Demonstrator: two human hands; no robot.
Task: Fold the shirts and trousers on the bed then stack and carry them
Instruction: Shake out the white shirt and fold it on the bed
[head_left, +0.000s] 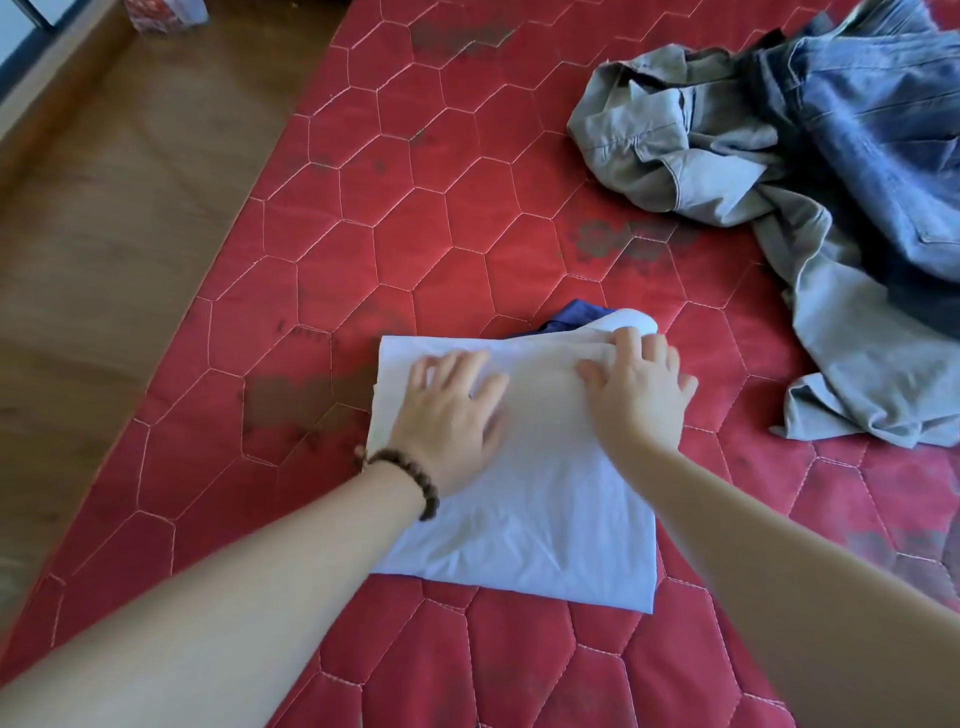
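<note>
A white shirt, folded into a rough rectangle, lies on the red quilted mattress in front of me. A bit of dark blue cloth pokes out from under its far edge. My left hand, with a bead bracelet on the wrist, presses flat on the shirt's left half, fingers spread. My right hand rests on the far right part, fingers curled into a bunched fold of the fabric. Grey trousers and blue jeans lie crumpled at the far right.
The mattress's left edge runs diagonally beside a brown wooden floor. A patterned container stands on the floor at the top left. Dark stains mark the mattress.
</note>
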